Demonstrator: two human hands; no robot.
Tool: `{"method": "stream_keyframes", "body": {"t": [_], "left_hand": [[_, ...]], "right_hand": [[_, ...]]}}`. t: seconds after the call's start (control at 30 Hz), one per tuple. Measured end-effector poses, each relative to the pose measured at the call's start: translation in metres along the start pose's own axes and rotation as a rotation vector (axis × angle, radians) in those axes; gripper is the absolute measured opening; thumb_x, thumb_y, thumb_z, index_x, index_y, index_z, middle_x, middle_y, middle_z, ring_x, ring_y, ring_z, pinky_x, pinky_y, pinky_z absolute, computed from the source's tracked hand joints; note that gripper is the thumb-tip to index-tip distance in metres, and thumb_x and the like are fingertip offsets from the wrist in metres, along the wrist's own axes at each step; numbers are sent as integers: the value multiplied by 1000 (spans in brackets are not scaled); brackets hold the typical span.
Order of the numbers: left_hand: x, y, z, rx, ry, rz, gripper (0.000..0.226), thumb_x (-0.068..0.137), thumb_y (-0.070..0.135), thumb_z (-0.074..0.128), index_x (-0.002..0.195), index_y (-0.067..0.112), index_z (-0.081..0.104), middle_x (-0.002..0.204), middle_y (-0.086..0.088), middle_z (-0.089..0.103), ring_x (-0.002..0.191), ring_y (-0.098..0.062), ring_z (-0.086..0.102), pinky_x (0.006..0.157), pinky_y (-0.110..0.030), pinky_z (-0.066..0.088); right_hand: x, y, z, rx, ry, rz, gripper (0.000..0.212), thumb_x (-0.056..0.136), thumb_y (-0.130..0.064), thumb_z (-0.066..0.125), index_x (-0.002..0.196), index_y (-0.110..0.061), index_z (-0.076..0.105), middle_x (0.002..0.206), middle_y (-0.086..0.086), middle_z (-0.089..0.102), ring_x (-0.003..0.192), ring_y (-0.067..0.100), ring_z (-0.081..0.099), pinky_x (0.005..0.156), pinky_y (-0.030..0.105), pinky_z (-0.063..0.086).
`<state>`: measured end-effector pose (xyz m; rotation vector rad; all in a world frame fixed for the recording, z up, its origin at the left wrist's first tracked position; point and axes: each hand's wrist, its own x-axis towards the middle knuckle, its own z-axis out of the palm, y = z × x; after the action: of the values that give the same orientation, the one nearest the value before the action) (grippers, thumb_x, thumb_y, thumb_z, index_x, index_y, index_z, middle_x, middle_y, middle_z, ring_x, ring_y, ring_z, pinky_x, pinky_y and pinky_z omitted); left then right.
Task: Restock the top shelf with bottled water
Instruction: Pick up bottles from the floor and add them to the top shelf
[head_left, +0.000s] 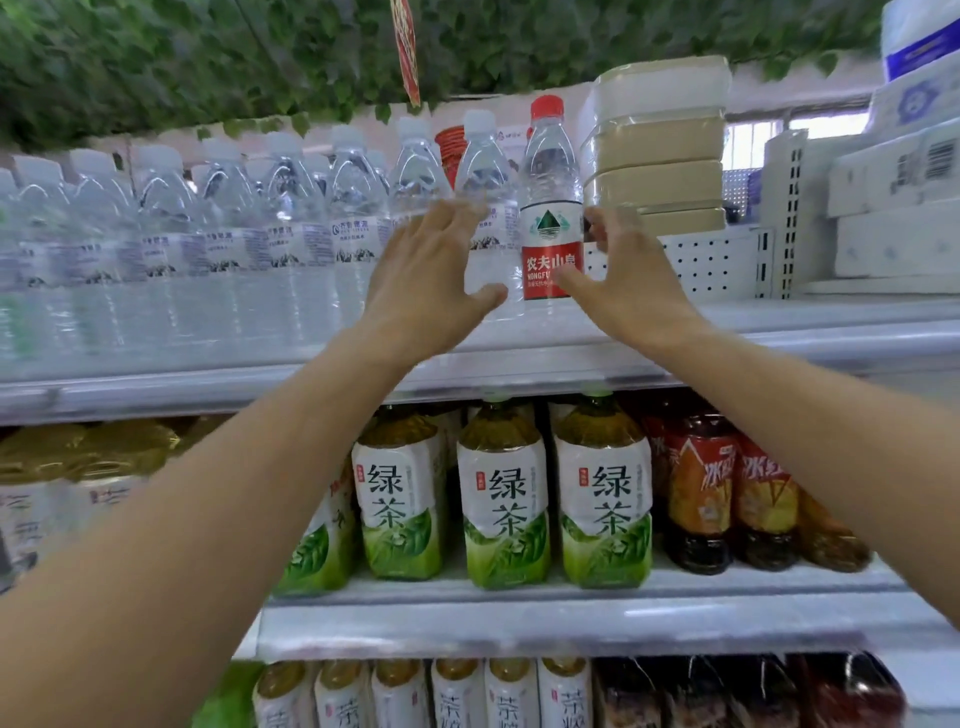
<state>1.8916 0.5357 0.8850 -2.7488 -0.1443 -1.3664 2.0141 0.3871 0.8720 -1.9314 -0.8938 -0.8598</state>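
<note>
A long row of clear water bottles with white caps (228, 244) fills the top shelf (675, 343) from the left. At the row's right end stand a white-capped bottle (485, 176) and a red-capped, red-labelled water bottle (550, 208). My left hand (431, 275) is spread open in front of the white-capped bottle, fingers apart, holding nothing. My right hand (618, 275) is open just right of the red-capped bottle, thumb in front of its label; I cannot tell if it touches.
A stack of beige lidded boxes (657, 140) stands right of the bottles, before a white perforated panel (717, 260). White tissue packs (893, 208) sit far right. Green tea bottles (504, 493) and dark red drink bottles (701, 488) fill the shelf below. Artificial leaves (208, 57) hang overhead.
</note>
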Motion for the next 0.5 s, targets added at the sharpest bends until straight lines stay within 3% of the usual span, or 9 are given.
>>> {"method": "stream_keyframes", "body": {"t": [0.1,0.27,0.37,0.5], "left_hand": [[-48,8,1,-35,51,-1,54,93,43,59,142,21,46,141,0,48,131,-21,43,105,-38,34],[-122,13,18,-88,106,-20,41,92,40,61,128,22,58,121,3,58,113,-17,55,81,-35,46],[-166,12,32,-141,37,-30,39,92,42,61,127,25,56,116,6,60,97,-15,61,70,-37,55],[-223,7,58,-103,-253,-81,45,95,46,56,136,29,48,125,8,58,97,-17,64,68,-41,56]], "right_hand": [[-53,-6,1,-99,98,-174,41,90,-29,64,128,-15,54,129,4,53,120,20,48,95,39,44],[-139,-13,11,-183,63,-294,36,84,-27,58,117,-13,61,114,4,61,105,24,56,84,40,43],[-175,-9,13,-231,-125,-217,39,87,-30,59,123,-15,59,117,4,60,107,25,57,83,38,42],[-219,12,12,-294,-433,-101,44,94,-34,58,135,-21,51,132,2,55,119,24,53,91,40,44]]}}
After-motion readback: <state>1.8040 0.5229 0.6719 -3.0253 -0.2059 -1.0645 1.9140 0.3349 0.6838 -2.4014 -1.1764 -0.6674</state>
